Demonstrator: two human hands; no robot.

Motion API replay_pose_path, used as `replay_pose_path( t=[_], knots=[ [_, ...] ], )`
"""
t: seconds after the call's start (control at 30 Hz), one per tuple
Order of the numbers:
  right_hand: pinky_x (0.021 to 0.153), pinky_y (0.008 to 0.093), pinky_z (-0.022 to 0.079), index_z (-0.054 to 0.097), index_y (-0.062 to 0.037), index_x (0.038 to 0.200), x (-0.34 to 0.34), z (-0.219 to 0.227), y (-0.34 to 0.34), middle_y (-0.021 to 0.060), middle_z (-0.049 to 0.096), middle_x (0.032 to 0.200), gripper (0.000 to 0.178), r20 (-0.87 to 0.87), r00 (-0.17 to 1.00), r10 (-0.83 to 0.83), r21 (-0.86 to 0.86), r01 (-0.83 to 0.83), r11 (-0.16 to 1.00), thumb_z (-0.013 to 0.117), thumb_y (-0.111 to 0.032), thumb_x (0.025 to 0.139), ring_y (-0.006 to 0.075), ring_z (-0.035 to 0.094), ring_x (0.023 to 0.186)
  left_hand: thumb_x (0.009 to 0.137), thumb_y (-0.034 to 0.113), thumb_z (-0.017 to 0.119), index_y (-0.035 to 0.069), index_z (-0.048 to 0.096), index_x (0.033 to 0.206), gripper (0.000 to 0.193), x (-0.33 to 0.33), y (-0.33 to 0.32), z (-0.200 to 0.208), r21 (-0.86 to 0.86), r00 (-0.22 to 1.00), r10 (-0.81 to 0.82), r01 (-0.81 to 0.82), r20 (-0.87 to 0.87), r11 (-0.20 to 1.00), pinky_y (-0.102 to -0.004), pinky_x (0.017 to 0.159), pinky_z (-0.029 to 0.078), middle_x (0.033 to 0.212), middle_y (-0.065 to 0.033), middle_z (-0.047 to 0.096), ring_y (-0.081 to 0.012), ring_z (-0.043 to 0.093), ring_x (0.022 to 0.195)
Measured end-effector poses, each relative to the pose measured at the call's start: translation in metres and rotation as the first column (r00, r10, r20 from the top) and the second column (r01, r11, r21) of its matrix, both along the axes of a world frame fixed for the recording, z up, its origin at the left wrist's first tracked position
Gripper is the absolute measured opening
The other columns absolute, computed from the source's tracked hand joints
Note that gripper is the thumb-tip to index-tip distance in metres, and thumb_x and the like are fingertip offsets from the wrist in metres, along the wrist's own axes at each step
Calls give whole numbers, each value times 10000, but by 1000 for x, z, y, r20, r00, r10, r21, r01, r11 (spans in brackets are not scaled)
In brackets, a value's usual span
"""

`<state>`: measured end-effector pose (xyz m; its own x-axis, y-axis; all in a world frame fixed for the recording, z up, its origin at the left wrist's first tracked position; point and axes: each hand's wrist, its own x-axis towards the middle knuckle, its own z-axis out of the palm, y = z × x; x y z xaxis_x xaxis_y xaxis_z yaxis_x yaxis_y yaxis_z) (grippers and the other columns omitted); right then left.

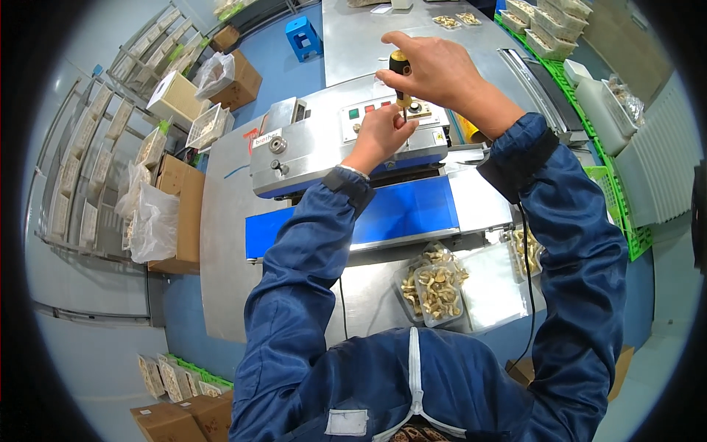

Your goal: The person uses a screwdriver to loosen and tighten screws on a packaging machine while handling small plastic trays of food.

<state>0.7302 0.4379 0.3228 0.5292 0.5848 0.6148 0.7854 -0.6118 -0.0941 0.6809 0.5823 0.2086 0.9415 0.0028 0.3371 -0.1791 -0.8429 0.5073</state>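
Our tabletop bears a silver machine; our right hand grips a screwdriver, our left hand bunches at its shaft, hold unclear.

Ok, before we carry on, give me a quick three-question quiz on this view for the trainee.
1. Which hand grips the screwdriver by its handle?
2. What colour is the belt along the near side of the machine? A) red B) blue C) green
3. True or false: the plastic stool is standing on the metal table.

Key
1. The right hand; the left hand is by the shaft.
2. B.
3. False: the stool stands on the floor.
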Motion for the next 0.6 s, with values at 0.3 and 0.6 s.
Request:
replay_pose_path(
  t=[0.3, 0.6],
  knots=[
    [604, 368, 556, 606, -116, 1183, 2, -3, 0, 128, 701, 780, 543, 75, 997, 31, 51, -35, 998, 633, -492, 793, 275, 696, 700, 830, 225, 706, 19, 674, 792, 212, -2, -5, 9, 14, 999, 19, -18, -49, 1000, -360, 571, 462, 646, -138, 606, -261, 595, 576],
    [628, 389, 543, 560, -145, 1211, 2, -1, 1, 135, 687, 825, 540, 9, 1000, 19, 23, -19, 1000, 646, -499, 812, 301, 678, 750, 835, 250, 694, 44, 710, 823, 207, -2, -2, 6, 47, 1000, 9, -7, -30, 999, -367, 593, 496, 711, -130, 659, -279, 640, 637]
  ],
)
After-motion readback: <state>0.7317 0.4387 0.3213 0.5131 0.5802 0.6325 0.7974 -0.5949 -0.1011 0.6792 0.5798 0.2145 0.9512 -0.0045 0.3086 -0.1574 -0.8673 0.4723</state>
